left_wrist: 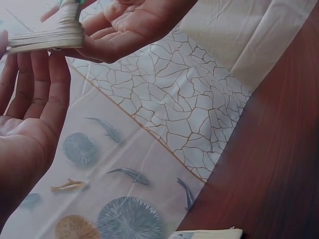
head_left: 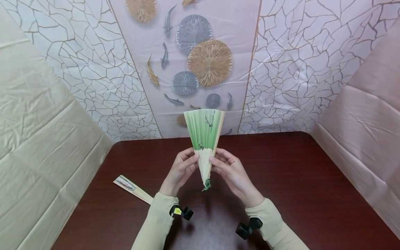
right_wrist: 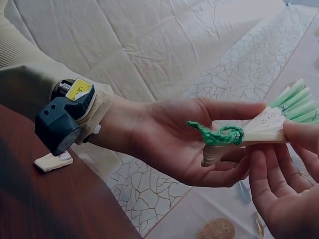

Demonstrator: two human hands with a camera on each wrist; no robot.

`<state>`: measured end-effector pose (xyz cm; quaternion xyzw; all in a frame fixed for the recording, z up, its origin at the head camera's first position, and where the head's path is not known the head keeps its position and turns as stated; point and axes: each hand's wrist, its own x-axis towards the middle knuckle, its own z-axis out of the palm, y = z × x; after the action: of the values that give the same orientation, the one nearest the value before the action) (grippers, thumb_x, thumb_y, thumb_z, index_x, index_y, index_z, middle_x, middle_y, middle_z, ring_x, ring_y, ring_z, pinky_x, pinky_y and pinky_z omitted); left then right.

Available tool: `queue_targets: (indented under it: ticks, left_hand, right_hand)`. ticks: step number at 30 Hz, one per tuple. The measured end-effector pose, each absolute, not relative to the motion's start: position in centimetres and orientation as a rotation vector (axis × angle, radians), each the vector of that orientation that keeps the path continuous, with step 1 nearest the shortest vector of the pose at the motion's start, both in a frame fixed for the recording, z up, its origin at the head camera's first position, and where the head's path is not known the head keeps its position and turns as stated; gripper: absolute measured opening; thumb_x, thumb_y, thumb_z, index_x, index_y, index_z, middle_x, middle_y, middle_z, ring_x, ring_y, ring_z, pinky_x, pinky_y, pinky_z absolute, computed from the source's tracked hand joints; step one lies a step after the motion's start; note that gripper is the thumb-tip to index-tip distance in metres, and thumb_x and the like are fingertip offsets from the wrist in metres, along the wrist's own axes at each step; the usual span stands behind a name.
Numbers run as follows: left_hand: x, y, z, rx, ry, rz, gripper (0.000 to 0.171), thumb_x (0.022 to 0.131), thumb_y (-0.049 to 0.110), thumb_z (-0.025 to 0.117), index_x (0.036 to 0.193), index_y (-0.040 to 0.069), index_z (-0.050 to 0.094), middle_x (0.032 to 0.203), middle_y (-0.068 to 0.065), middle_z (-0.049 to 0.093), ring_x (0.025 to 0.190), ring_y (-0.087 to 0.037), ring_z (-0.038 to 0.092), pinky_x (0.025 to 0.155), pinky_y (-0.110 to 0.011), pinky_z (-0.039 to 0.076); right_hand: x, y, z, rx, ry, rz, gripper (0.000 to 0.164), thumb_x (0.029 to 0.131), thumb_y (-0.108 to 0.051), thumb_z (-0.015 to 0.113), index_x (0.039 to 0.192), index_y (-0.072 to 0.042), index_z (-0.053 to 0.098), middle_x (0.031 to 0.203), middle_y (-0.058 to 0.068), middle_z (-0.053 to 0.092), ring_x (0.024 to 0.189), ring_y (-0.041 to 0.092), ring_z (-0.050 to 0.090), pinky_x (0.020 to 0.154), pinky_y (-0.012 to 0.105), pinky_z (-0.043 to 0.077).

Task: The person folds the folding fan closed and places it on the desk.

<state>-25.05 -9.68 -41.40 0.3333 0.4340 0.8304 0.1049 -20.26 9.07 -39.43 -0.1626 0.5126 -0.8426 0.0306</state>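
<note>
A green folding fan (head_left: 203, 130), partly spread, stands upright above the table with its pale ribs pointing down. Dark twig-like prints mark its leaf, and a green cord (head_left: 207, 185) is tied at the pivot end. My left hand (head_left: 181, 170) pinches the left edge of the ribs, thumb in front. On the right edge my right hand (head_left: 232, 173) holds the ribs in the same way. In the right wrist view the cord (right_wrist: 219, 134) hangs over the left palm, and both hands' fingers lie behind the ribs.
A second folding fan (head_left: 132, 189), folded, lies on the dark red table (head_left: 297, 180) beside the left sleeve, which covers its lower end. Patterned cloth (head_left: 281, 69) hangs behind the table, with plain cloth walls (head_left: 47, 149) on both sides. Each wrist carries a black camera.
</note>
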Motion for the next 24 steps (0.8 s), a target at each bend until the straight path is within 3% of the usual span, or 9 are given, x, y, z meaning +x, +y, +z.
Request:
queue_targets:
  ticks: [5,16,24]
  left_hand:
    - [-25.0,-9.9,-41.4,1.011,1.269,2.437,0.018,0.1,0.014,0.062,0.115,0.013,0.073,0.111,-0.002,0.069,0.1,-0.012,0.065,0.087,-0.026,0.055]
    - [-25.1,-10.5,-41.4,1.042,1.249,2.418,0.03,0.102,0.003,0.047,0.117,0.01,0.072,0.111,-0.003,0.068,0.099,-0.013,0.065,0.087,-0.028,0.055]
    - [-25.1,-10.7,-40.9,1.08,1.246,2.383,0.027,0.102,0.005,0.05,0.118,0.01,0.071,0.111,-0.003,0.068,0.1,-0.013,0.064,0.088,-0.027,0.054]
  right_hand:
    - [-20.3,9.0,-39.6,-0.513,1.568,-2.593,0.026,0.099,0.002,0.058,0.115,-0.017,0.069,0.108,0.002,0.071,0.095,0.014,0.068,0.085,0.031,0.058]
    - [-20.4,8.9,-39.9,-0.544,1.555,-2.586,0.026,0.099,0.003,0.057,0.118,-0.014,0.066,0.11,0.004,0.07,0.095,0.015,0.068,0.084,0.032,0.058]
    - [-20.3,8.9,-39.6,-0.528,1.546,-2.563,0.025,0.099,0.002,0.057,0.119,-0.012,0.064,0.108,0.004,0.07,0.094,0.015,0.067,0.084,0.031,0.058]
